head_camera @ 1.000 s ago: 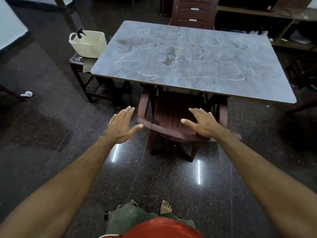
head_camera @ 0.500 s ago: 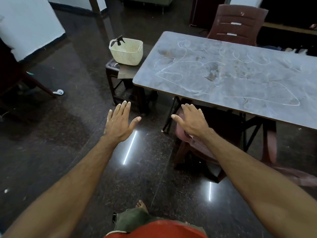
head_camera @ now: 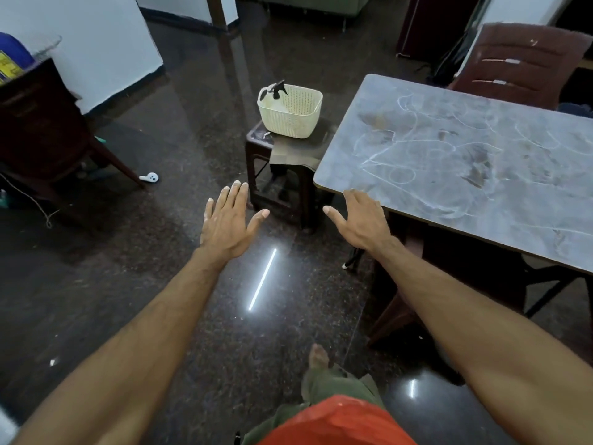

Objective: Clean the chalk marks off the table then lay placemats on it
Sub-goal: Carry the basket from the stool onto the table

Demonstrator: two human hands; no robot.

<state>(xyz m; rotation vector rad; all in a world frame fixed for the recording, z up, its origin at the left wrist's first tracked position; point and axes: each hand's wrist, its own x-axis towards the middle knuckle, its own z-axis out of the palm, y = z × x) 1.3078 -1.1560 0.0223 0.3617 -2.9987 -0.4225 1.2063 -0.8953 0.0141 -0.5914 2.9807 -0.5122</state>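
Observation:
A grey table (head_camera: 529, 216) fills the right side, its top covered with white chalk marks (head_camera: 398, 155) in loops and lines. Left of it, a cream basket (head_camera: 290, 112) stands on a dark stool (head_camera: 276, 162), with a black spray nozzle (head_camera: 278, 88) poking out at its rim. A dark flat mat (head_camera: 293, 154) lies on the stool under the basket. My left hand (head_camera: 229, 224) is held out over the floor, fingers straight, holding nothing. My right hand (head_camera: 361, 220) hovers just off the table's near left corner, fingers spread, empty.
A maroon plastic chair (head_camera: 519, 64) stands behind the table, another is tucked under it (head_camera: 404, 303). A dark wooden chair (head_camera: 48, 136) is at the left. A small white object (head_camera: 149, 177) lies on the glossy dark floor. My bare foot (head_camera: 317, 356) is below.
The view has swung left: the table has slid right and the basket and stool have come toward the middle. Both hands stay open and outstretched, now nearer the stool.

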